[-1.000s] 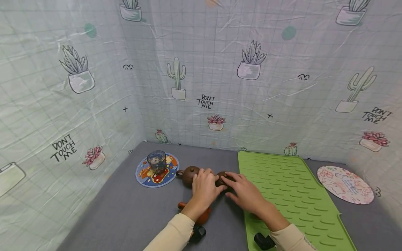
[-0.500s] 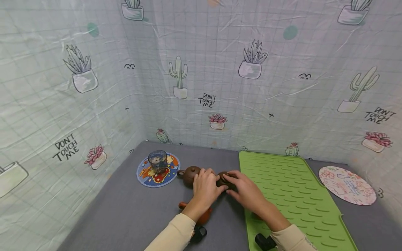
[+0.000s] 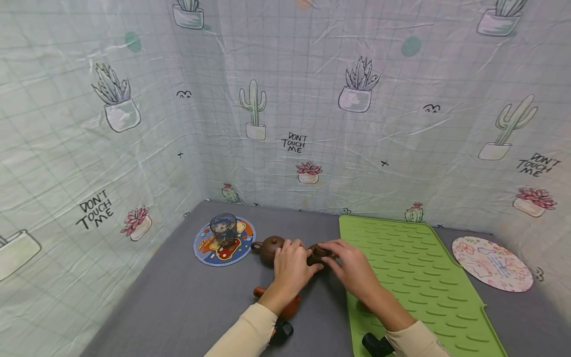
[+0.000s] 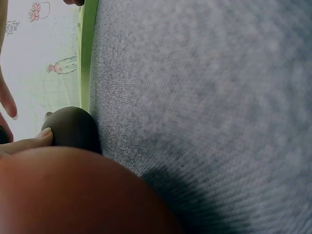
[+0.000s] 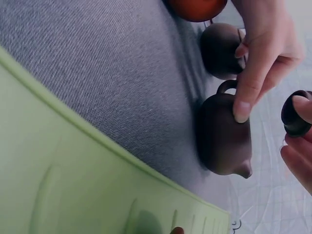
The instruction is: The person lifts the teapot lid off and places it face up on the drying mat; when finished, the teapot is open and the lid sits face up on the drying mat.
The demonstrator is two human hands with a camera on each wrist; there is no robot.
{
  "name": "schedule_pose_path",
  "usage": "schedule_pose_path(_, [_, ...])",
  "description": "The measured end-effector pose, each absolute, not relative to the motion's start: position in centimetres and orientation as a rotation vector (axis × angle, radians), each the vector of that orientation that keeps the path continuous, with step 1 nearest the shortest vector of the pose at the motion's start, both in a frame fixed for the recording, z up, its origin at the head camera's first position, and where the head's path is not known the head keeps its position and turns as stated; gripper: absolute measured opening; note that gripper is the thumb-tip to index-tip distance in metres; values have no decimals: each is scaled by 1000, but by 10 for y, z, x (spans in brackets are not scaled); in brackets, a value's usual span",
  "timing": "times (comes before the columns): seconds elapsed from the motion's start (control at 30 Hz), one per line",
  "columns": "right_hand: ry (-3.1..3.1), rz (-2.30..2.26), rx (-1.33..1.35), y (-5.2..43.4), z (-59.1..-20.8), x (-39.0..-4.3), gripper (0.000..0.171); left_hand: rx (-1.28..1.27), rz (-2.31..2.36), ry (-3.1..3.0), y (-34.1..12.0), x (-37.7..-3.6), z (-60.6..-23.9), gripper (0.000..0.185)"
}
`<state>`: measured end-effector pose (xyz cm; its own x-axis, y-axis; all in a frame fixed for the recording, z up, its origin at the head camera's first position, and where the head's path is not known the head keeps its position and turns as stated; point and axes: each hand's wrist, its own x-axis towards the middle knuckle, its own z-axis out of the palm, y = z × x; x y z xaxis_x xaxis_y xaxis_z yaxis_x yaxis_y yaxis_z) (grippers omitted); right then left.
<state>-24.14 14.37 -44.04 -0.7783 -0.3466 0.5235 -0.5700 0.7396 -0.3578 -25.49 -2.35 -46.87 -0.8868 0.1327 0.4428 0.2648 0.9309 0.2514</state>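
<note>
In the head view, one brown teapot (image 3: 314,258) is gripped by the left hand (image 3: 291,264), a second brown pot (image 3: 268,251) left of it. In the left wrist view, one thumb (image 4: 39,142) is pressed against the teapot. In the right wrist view, one lid (image 5: 291,117) is pinched just above it by the right hand (image 5: 302,149).

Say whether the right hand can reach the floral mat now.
Probably not yet: the right hand pinches a dark lid, though the way over the green mat to the floral mat looks free.

glass (image 3: 223,228) on blue round mat (image 3: 206,254) | green mat (image 3: 410,277) | floral mat (image 3: 492,264) | cactus-print backdrop (image 3: 303,104)
</note>
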Motion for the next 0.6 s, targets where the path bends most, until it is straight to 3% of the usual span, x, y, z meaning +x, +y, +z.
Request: schedule_pose_path(0.6, [-2560, 799, 621, 146, -430, -233, 29, -293, -459, -2643, -24, -254, -469, 44])
